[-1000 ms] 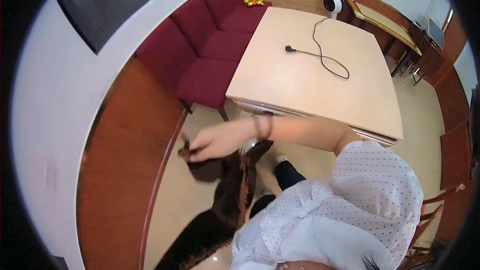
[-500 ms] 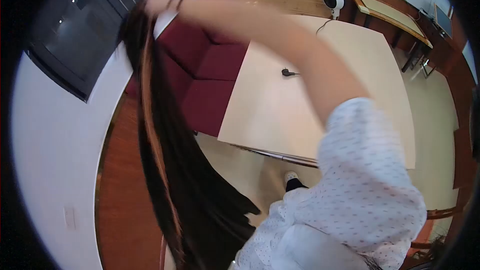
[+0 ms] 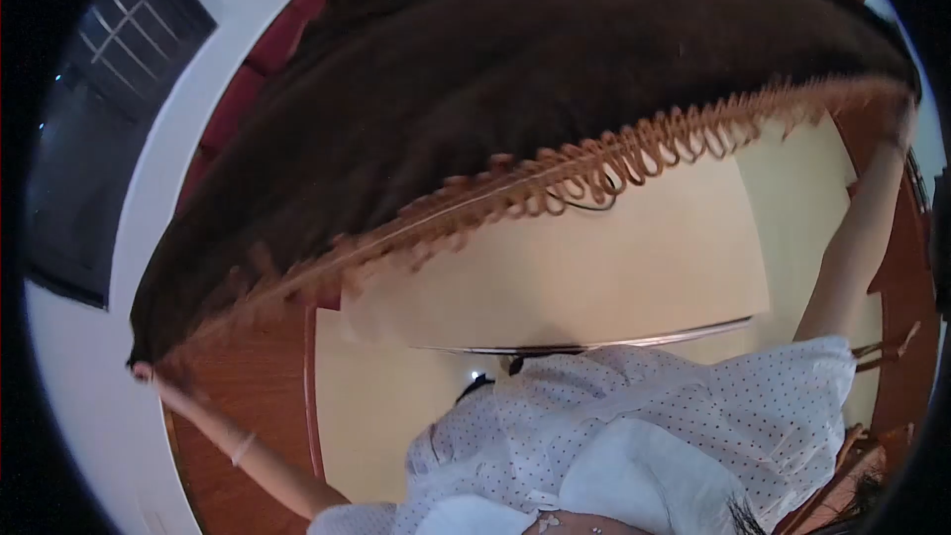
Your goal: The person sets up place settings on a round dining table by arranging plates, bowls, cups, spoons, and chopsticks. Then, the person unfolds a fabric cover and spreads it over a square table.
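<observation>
A large dark brown cloth (image 3: pixel 475 69) is spread wide in the air in front of me, billowing away over the table. Its near edge carries a copper-brown trim of small loops (image 3: pixel 634 154). At the lower left corner, my left hand (image 3: pixel 144 373) is closed on the cloth with the arm stretched out. My right hand (image 3: pixel 899 121) grips the opposite corner, high at the far right, its fingers partly blurred and dim. The trimmed edge runs slanting between both hands.
Beneath the cloth lies a pale table (image 3: pixel 555 267), partly hidden. Dark red seats (image 3: pixel 223 114) show at the left beside a white wall and a dark window (image 3: pixel 99 119). A wooden chair (image 3: pixel 872 466) stands near my right side, and brown panels (image 3: pixel 243 416) are at lower left.
The cloth, earlier hanging in a long bunch on the left from a raised hand, is now opened out sideways. My right arm has swung to the far right, and my left arm has come into view.
</observation>
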The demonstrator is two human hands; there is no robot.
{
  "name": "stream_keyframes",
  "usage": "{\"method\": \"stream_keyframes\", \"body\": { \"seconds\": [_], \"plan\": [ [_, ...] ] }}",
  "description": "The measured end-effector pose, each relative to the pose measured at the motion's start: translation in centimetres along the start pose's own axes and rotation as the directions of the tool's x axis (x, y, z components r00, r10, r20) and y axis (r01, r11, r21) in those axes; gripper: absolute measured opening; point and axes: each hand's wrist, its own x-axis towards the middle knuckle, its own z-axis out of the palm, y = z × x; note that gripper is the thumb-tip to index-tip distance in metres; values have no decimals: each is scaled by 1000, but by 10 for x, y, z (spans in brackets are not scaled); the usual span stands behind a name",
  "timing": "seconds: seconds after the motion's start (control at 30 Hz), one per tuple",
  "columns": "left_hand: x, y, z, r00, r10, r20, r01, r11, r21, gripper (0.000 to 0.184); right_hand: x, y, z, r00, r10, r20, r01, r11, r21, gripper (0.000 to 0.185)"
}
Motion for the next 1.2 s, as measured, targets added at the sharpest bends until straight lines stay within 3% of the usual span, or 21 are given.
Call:
{"method": "stream_keyframes", "body": {
  "seconds": [0.03, 0.1, 0.13, 0.17, 0.2, 0.23, 0.27, 0.33, 0.4, 0.5, 0.53, 0.57, 0.6, 0.7, 0.77, 0.83, 0.93, 1.0, 1.07, 1.17, 1.2],
  "plan": [
    [24, -35, 1, 967, -251, 32, 252, 967, -41, 68, -13, -2, -40, 999, 15, -38, -14, 999, 38, 40],
    [4, -93, 29, 918, -257, 303, 244, 966, 81, 67, -55, 1, -101, 995, 64, -77, -60, 997, 53, 43],
    [-12, -118, 45, 918, -328, 224, 273, 930, 244, 64, -92, 1, -117, 973, 166, -161, -169, 986, -6, 43],
    [-26, -136, 59, 771, -491, 406, 434, 871, 229, 61, -113, 23, -147, 955, 266, -134, -269, 963, -10, 46],
    [-35, -162, 67, 782, -498, 375, 330, 841, 428, 59, -112, 76, -209, 955, 291, -54, -294, 953, -70, 47],
    [-39, -186, 77, 716, -577, 394, 389, 798, 461, 56, -133, 108, -224, 907, 415, -76, -418, 908, -28, 43],
    [-59, -203, 85, 746, -499, 440, 339, 854, 395, 54, -175, 107, -224, 827, 552, -102, -554, 832, 12, 42],
    [-58, -256, 69, 693, -606, 391, 288, 730, 620, 52, -218, 197, -303, 612, 755, -236, -756, 646, 107, 37],
    [-69, -295, 45, 692, -650, 314, 395, 705, 589, 48, -274, 247, -340, 421, 852, -312, -853, 489, 183, 27],
    [-60, -342, -25, 683, -722, 113, 517, 587, 623, 49, -335, 241, -347, 261, 897, -356, -907, 355, 229, 18],
    [-57, -357, -53, 658, -753, 9, 586, 520, 621, 49, -343, 204, -306, 212, 827, -521, -952, 295, 80, 18],
    [-62, -353, -70, 634, -772, 45, 591, 521, 616, 50, -348, 215, -313, 205, 833, -513, -940, 313, 133, 17],
    [-87, -317, -47, 683, -722, -107, 629, 508, 589, 35, -347, 220, -317, 206, 836, -508, -931, 328, 162, 17],
    [-74, -340, -79, 643, -766, 10, 657, 558, 507, 34, -339, 232, -320, 242, 822, -516, -917, 367, 155, 18],
    [-82, -324, -73, 700, -710, 83, 633, 670, 388, 31, -324, 241, -317, 288, 806, -517, -923, 378, 76, 16],
    [-58, -328, -67, 697, -692, 190, 615, 713, 338, 19, -303, 231, -284, 377, 767, -519, -914, 398, -76, 16],
    [-33, -285, -19, 757, -607, 243, 595, 793, 128, 19, -246, 242, -262, 604, 782, -152, -793, 572, -210, 29],
    [-25, -258, -4, 795, -558, 236, 550, 829, 107, 19, -233, 192, -209, 625, 780, -29, -778, 620, -100, 33],
    [-23, -245, -6, 869, -477, 135, 456, 876, 157, 18, -228, 169, -188, 799, 594, -93, -596, 803, -1, 32],
    [-37, -283, -54, 793, -609, 19, 567, 750, 341, 20, -231, 170, -213, 796, 604, -47, -603, 781, -163, 33],
    [-31, -342, -101, 772, -629, 91, 592, 764, 257, 21, -249, 156, -208, 628, 754, -195, -778, 617, -117, 34]
  ]
}}
